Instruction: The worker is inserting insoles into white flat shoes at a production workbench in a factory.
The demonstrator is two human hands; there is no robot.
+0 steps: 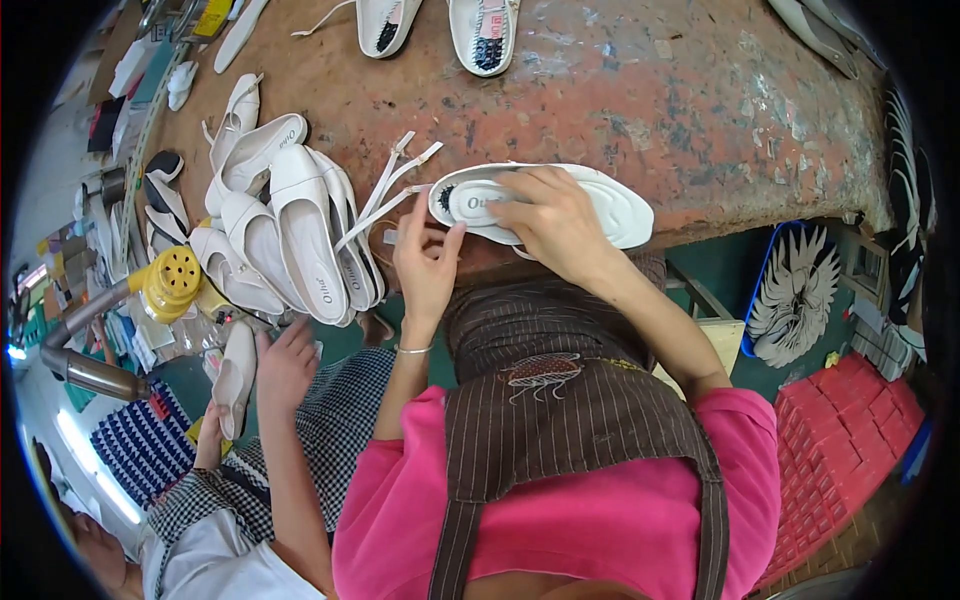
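Note:
A white shoe [625, 215] lies on its sole at the table's near edge, toe to the right, its open inside facing up. In its heel part sits a pale insole pad [476, 203], with a dark patch of glue or stitching beside it. My right hand [555, 222] reaches into the shoe, fingers curled over the pad's front end and thumb on its near side. My left hand [428, 255] holds the heel end between index finger and thumb, the other fingers bent. Thin white straps [385, 190] run from the heel toward the left.
Left of me is a pile of white shoes [290, 225]. Two more shoes [483, 40] lie at the far edge. Beside a yellow nozzle [172, 283], a co-worker's hands [287, 365] are near another shoe [235, 380]. A blue crate [765, 280] of pale pieces stands right.

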